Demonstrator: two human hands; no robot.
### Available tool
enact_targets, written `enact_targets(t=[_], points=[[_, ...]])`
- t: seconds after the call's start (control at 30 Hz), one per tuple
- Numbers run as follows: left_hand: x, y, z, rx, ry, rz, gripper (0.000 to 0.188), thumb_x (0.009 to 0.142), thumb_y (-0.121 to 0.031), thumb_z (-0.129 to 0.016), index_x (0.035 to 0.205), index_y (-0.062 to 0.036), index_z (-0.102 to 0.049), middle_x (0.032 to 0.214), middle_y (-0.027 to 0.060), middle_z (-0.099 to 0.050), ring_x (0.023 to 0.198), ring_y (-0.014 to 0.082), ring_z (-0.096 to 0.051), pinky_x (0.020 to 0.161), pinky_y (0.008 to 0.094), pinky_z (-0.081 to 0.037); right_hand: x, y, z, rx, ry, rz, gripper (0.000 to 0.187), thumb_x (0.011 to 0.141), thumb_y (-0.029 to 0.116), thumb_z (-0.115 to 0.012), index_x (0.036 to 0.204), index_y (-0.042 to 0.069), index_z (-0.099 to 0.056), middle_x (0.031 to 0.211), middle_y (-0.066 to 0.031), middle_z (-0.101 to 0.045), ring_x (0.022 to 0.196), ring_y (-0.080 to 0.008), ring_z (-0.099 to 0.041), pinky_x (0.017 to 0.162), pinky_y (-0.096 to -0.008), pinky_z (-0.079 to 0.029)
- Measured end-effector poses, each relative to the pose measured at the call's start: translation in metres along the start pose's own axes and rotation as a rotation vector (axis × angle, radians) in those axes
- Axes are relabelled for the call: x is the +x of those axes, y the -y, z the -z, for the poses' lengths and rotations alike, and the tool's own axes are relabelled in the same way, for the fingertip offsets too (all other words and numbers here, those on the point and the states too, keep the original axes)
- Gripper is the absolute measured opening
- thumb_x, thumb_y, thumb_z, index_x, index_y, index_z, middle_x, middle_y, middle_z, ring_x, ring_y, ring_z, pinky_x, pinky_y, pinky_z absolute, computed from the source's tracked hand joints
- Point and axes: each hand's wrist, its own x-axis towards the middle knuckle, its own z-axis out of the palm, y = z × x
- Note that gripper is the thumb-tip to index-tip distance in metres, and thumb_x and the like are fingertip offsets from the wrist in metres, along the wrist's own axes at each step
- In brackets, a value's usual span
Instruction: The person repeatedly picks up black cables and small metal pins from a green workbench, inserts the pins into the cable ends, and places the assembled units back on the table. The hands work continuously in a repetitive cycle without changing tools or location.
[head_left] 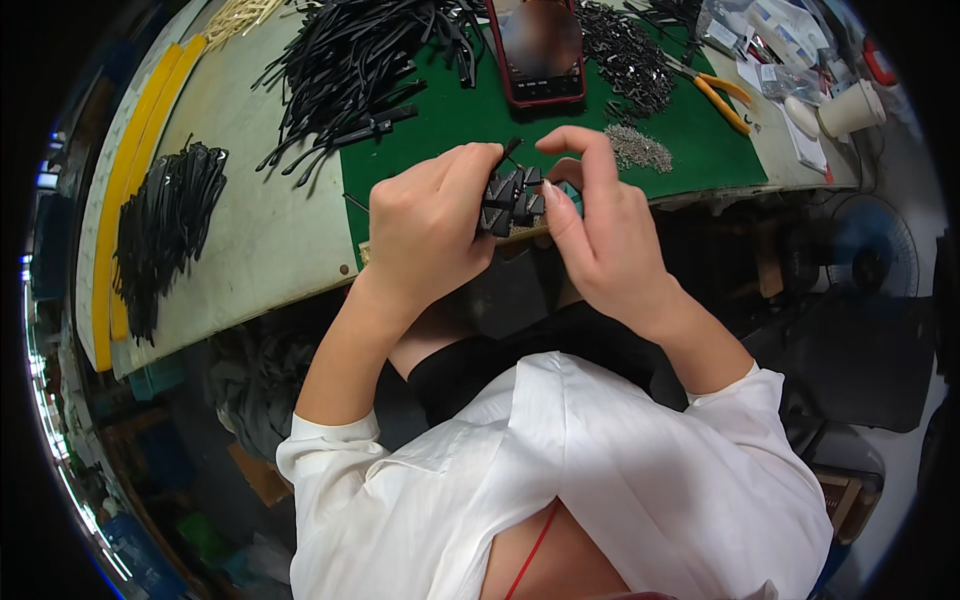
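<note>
Fingers of both hands clamp a black plastic bundle (512,198), long axis roughly upright.

A black plastic part (512,198) is held between the hands. Beyond them, a green mat (470,120) is seen, with orange-handled pliers (722,100) to the right.

Phone (540,50), top centre: screen blurred, upper end cut by frame edge. Black clip bundle (512,197), centre: partly covered by left hand (425,225) and right hand (590,225). Small metal parts (638,148), upper right: too small to tell.
</note>
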Motion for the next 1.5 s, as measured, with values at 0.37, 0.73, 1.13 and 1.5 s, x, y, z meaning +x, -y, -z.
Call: enact_targets(t=[0.37,0.73,1.13,1.5], points=[[-0.004,0.097,0.058,0.377,0.082,0.421,0.032,0.072,-0.002,-0.075,0.103,-0.0080,-0.069,0.089,0.0151,-0.071,0.078,0.0344,-0.068,0.069,0.0395,-0.052,-0.016,-0.020,0.023,-0.146,0.020,-0.097,0.042,0.090,0.016,-0.065,0.126,0.003,-0.048,0.081,-0.0163,-0.066,0.068,-0.0324,-0.067,0.062,-0.0384,-0.051],[-0.004,0.126,0.043,0.240,0.530,0.276,0.033,0.072,-0.007,-0.074,0.103,0.0009,-0.066,0.100,0.0202,-0.066,0.097,0.0399,-0.062,0.082,0.0431,-0.051,-0.009,-0.044,0.067,-0.200,-0.056,-0.288,0.038,0.090,0.017,-0.064,0.124,0.006,-0.051,0.081,-0.0107,-0.063,0.072,-0.0241,-0.064,0.069,-0.0331,-0.049],[0.014,0.065,0.047,-0.485,0.310,0.661,0.027,0.082,-0.001,-0.071,0.109,-0.0011,-0.069,0.076,0.0029,-0.066,0.067,0.0079,-0.057,0.064,0.0238,-0.045,0.014,-0.065,0.087,-0.631,0.345,-0.055,0.027,0.088,0.014,-0.060,0.113,0.007,-0.058,0.104,-0.0130,-0.062,0.094,-0.0306,-0.064,0.081,-0.0396,-0.051],[0.008,0.041,0.034,-0.646,0.312,0.680,0.018,0.081,-0.001,-0.072,0.098,0.0012,-0.067,0.075,0.0007,-0.064,0.067,0.0067,-0.058,0.062,0.0219,-0.046,0.002,-0.048,0.090,-0.858,0.401,-0.049,0.039,0.089,0.018,-0.058,0.127,0.008,-0.060,0.102,-0.0176,-0.061,0.080,-0.0348,-0.067,0.073,-0.0443,-0.055]])
